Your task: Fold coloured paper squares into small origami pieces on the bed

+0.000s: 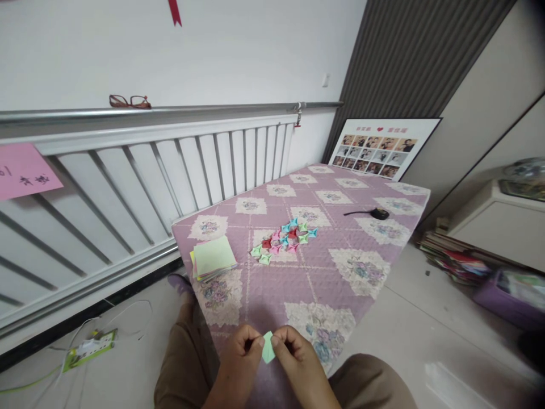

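A small piece of folded light green paper (268,348) is pinched between my two hands above the near edge of the table. My left hand (242,355) grips its left side between thumb and fingers. On its right side, my right hand (296,355) pinches it the same way. Farther up the table lie several small folded paper pieces (284,241) in blue, green, red and pink, set out in rows. To their left sits a stack of square coloured paper (215,257), with a pale green sheet on top.
A patterned purple tablecloth (276,289) covers the table. A black spoon-shaped object (378,213) lies at the right. A white radiator (230,159) runs along the left, with glasses (130,102) on the pipe above. A power strip (90,351) lies on the floor.
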`<state>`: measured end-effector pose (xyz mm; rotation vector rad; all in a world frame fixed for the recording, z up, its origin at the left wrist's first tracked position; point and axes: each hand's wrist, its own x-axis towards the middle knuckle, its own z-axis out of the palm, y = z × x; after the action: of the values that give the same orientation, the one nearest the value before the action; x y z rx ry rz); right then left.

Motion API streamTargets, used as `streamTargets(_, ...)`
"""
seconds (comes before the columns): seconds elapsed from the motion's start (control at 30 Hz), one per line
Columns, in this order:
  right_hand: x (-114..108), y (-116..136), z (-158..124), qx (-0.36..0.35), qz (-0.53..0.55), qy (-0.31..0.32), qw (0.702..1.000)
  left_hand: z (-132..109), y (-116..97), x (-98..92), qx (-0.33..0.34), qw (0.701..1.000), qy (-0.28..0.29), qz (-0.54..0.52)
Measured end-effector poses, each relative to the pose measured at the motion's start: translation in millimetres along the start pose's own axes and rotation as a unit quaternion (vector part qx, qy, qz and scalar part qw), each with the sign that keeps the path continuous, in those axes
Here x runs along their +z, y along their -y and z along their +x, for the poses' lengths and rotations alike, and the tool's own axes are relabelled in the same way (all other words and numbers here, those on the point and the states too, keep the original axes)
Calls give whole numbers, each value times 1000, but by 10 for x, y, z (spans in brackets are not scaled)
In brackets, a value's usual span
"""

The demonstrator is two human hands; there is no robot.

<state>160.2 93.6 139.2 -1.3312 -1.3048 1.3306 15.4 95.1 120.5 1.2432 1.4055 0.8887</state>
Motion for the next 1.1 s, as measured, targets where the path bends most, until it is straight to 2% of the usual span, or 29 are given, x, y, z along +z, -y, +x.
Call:
streamTargets(0.2,10,13,15,-6,-53,34,998,37,-34,3,3,999,44,-32)
streamTargets(0.37,57,-92,26,10,-39,33,999,42,-11,-5,6,1000,2,-8)
streamTargets(0.47,60,-144,-2,15,-47,43,998,43,27,-11,18,1000,-4,2)
streamTargets(0.57,50,-199,-22,13,-60,44,997,76,103,-2,12,1000,12,2)
streamTargets(0.7,33,-353,7,22,-78,24,996,147,283,41,-29,999,38,-2)
streamTargets(0.83,20,-571,53,14,-125,4,992,192,478,81,-1,999,45,-22)
streamTargets(0.9,19,-659,67,-3,-179,1,984,213,538,86,12,999,48,10)
streamTargets(0.97,21,-713,76,-29,-250,-7,968,240,564,80,22,994,46,97)
streamTargets(1.1,11,-715,105,-66,-377,-15,924,298,545,55,38,967,52,245)
